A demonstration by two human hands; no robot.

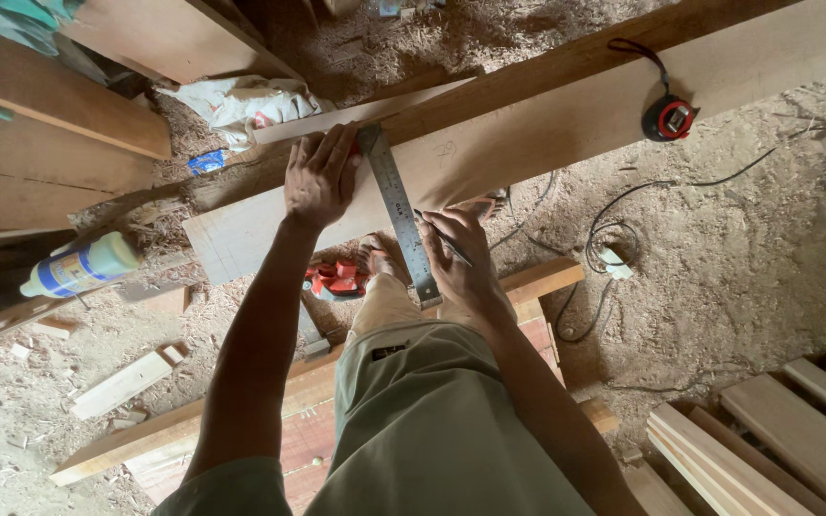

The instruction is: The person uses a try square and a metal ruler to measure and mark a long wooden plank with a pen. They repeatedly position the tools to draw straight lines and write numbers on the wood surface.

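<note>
A long pale wooden plank point(547, 119) runs from lower left to upper right across the view. A steel square ruler point(396, 205) lies across it near its left end. My left hand point(319, 177) presses flat on the plank and on the ruler's top end. My right hand point(461, 253) holds a pencil point(444, 239) with its tip against the ruler's right edge, low on the plank.
A red and black tape measure point(669, 118) sits on the plank at upper right. A glue bottle point(83, 266) lies at left, a red power tool point(336, 277) below the plank, cables point(614, 239) on the sawdust floor, and stacked boards point(767, 440) at lower right.
</note>
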